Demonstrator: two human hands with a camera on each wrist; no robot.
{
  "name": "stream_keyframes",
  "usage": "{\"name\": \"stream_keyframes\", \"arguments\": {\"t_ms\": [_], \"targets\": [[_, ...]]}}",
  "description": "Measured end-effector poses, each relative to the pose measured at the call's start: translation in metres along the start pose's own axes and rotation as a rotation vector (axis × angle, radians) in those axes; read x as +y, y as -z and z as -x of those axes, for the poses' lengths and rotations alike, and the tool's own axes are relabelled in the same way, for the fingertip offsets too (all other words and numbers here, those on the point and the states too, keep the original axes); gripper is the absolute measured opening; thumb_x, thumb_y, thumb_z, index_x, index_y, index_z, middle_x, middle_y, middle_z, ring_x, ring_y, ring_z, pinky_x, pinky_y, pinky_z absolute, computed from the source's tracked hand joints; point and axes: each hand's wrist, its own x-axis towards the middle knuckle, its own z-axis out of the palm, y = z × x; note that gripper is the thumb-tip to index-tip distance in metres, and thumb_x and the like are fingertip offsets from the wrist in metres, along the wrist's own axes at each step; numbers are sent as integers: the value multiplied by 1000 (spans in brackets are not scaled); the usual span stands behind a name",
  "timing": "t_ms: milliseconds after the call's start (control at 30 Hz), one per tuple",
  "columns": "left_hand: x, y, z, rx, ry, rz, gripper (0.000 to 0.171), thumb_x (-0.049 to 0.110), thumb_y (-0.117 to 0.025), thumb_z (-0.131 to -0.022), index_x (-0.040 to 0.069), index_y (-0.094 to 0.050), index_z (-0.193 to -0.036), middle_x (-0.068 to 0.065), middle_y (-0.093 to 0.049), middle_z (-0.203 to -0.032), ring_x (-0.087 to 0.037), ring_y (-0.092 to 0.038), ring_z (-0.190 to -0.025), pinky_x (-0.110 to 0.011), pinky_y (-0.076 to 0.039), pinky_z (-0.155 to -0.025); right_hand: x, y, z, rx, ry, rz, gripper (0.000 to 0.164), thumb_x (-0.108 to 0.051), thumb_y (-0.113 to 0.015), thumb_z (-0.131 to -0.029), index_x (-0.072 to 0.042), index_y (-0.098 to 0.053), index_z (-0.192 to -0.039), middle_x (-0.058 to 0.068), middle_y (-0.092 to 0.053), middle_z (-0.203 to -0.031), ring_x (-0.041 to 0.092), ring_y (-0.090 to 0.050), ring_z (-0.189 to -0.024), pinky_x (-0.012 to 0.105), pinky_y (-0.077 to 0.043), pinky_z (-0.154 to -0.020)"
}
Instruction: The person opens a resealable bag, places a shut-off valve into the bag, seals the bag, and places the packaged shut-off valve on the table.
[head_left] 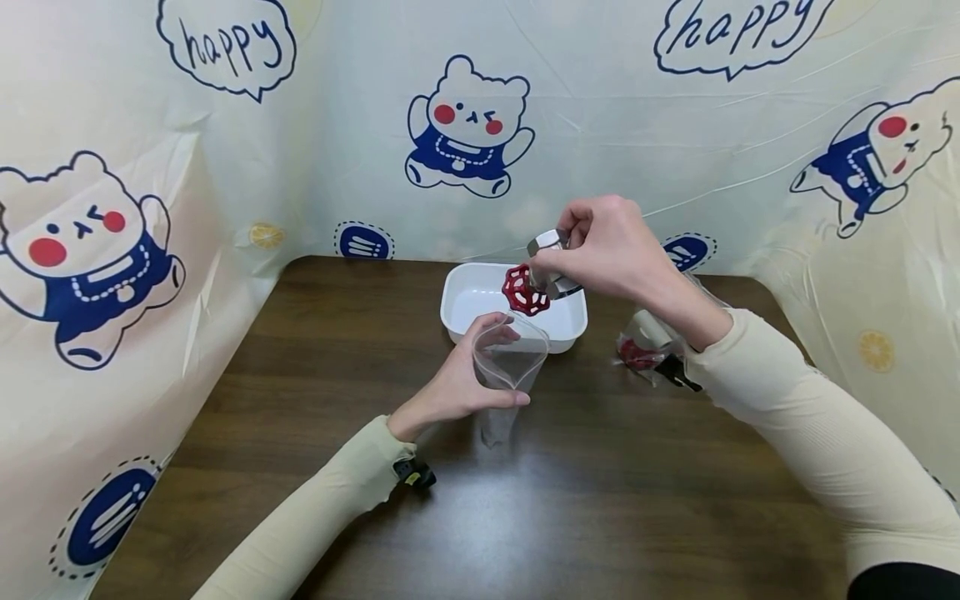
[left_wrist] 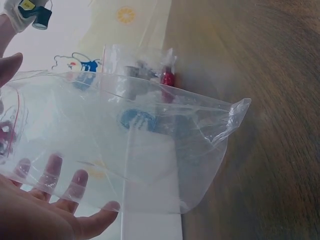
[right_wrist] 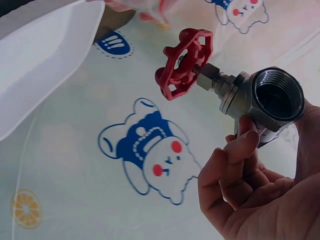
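Observation:
My right hand (head_left: 611, 250) grips a metal valve (right_wrist: 260, 100) by its threaded body. Its red handwheel (head_left: 527, 290) points down and left, just above the mouth of a clear zip bag (head_left: 510, 367). My left hand (head_left: 465, 375) holds this bag near its top, thumb on the near side and fingers on the far side, so the mouth gapes. In the left wrist view the bag (left_wrist: 165, 155) looks empty down to its crumpled bottom corner. The valve's open threaded end faces the camera in the right wrist view.
Behind the bag stands a white plastic tub (head_left: 457, 304). To the right, under my right forearm, lies a clear bag with a red-handled thing (head_left: 637, 354) inside. The brown wooden table (head_left: 315, 358) meets a printed cloth (head_left: 360, 150) at the back and sides.

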Motion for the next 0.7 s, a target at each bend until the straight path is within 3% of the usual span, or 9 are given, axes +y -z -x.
{"name": "stream_keyframes", "arguments": {"t_ms": [433,700], "targets": [[0,-3,-1,17,4,-22,101,27,-95,-73,18,-36,-155,-5,-55,-147,-21,-46,-141,-58,-32,-118,-21,7,17,-20,22,47,32,-39,-84,-80,-10,-70,-82,6,-62,-66,24,-56,-69,39,-43,-60],[1,-6,-3,23,-11,-26,100,26,-96,-73,24,-37,-154,5,-54,-147,-15,-47,-137,-51,-32,-118,-25,3,24,-81,49,57,26,-34,-82,-77,-11,-70,-81,3,-63,-65,21,-58,-67,39,-46,-61]]}}
